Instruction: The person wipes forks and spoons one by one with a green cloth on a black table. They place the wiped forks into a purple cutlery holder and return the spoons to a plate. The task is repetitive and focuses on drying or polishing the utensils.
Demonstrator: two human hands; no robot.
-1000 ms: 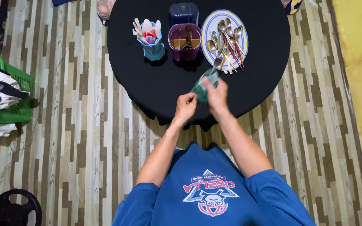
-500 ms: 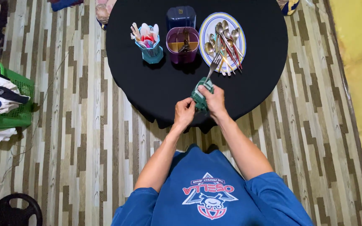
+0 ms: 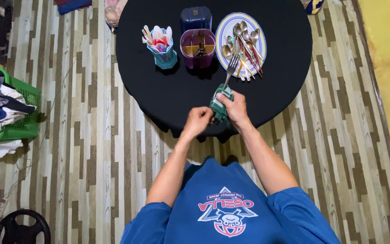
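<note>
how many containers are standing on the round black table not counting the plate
3: a teal basket of plastic cutlery at left, a purple divided holder in the middle, and a dark blue box right behind it.

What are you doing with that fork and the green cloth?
A person in a blue shirt sits at a round black table. Both hands hold a green cloth wrapped round the handle of a fork: the right hand grips cloth and fork, the left hand is at the cloth's lower end. Behind them sit a plate of spoons, a purple holder and a teal cup.
</note>
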